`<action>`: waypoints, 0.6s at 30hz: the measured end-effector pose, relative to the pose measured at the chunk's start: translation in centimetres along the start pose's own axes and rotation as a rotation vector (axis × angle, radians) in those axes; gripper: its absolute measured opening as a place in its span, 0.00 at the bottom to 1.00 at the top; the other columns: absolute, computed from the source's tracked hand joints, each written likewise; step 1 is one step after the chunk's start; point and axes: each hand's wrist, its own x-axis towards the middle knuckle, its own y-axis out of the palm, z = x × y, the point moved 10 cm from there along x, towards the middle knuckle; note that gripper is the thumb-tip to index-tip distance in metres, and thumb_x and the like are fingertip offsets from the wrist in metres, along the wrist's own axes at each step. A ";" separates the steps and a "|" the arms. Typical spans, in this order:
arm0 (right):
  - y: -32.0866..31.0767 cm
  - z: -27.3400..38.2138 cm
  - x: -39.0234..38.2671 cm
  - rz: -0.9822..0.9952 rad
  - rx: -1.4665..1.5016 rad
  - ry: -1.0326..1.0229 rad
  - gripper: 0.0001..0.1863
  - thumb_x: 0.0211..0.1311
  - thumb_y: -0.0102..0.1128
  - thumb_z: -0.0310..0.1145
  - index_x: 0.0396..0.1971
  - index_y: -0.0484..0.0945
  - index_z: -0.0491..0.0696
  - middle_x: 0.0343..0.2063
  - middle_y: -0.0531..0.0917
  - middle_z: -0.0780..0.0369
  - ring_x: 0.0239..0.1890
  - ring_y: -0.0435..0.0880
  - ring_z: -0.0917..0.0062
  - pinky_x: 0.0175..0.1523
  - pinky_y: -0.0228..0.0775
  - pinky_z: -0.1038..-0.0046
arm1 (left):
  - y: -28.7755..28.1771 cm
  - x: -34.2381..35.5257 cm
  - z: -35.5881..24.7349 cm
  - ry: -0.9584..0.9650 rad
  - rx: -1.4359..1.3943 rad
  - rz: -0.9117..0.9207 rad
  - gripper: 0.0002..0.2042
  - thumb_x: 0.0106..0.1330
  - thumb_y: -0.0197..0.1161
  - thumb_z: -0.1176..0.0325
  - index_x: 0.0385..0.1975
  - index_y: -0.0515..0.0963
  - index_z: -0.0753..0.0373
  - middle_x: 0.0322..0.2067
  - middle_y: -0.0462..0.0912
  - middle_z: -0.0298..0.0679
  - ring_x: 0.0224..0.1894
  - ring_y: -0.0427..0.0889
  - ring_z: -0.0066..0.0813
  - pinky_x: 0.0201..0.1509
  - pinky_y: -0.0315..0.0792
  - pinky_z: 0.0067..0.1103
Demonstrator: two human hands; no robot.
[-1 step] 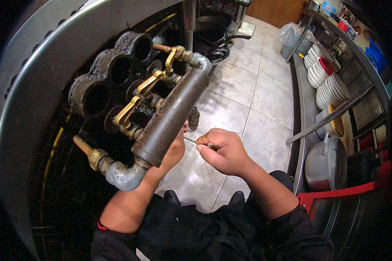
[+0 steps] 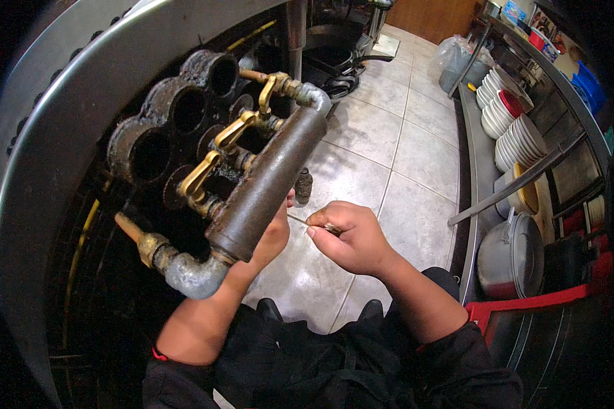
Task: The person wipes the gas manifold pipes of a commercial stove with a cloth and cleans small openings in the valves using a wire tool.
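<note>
From my remote seat behind the head camera, I see the wearer dressed all in black: a dark short-sleeved top whose sleeves (image 2: 457, 354) end just above the elbows, leaving both forearms bare. A thin red band (image 2: 159, 354) shows at the edge of the left sleeve. The fabric looks soft and creased across the lap, where black trousers (image 2: 307, 361) continue the same colour. Two black shoe tips (image 2: 269, 310) show on the tiled floor below. The left hand (image 2: 273, 235) and right hand (image 2: 351, 238) are bare, with no gloves, rings or watch that I can make out.
</note>
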 end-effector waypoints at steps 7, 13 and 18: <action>-0.4 -0.6 -0.1 -0.029 0.124 0.066 0.08 0.54 0.60 0.30 0.31 0.81 0.41 0.27 0.82 0.54 0.31 0.83 0.67 0.39 0.73 0.70 | 0.0 0.1 -1.2 0.041 0.044 0.001 0.12 0.73 0.51 0.63 0.33 0.74 0.65 0.30 0.76 0.35 0.30 0.74 0.18 0.37 0.72 0.18; -0.5 -0.3 -0.1 -0.037 0.130 0.027 0.08 0.55 0.59 0.30 0.32 0.81 0.41 0.27 0.82 0.54 0.31 0.82 0.67 0.39 0.73 0.70 | 0.1 0.1 -1.2 0.028 -0.015 0.000 0.12 0.73 0.51 0.63 0.34 0.74 0.65 0.30 0.75 0.35 0.31 0.73 0.18 0.38 0.71 0.18; -0.4 0.3 -0.1 -0.012 0.076 -0.008 0.08 0.55 0.58 0.29 0.32 0.81 0.41 0.26 0.82 0.55 0.30 0.82 0.65 0.37 0.73 0.69 | 0.2 0.1 -0.5 -0.013 -0.060 -0.001 0.11 0.72 0.52 0.63 0.34 0.74 0.65 0.30 0.75 0.34 0.31 0.73 0.18 0.38 0.71 0.17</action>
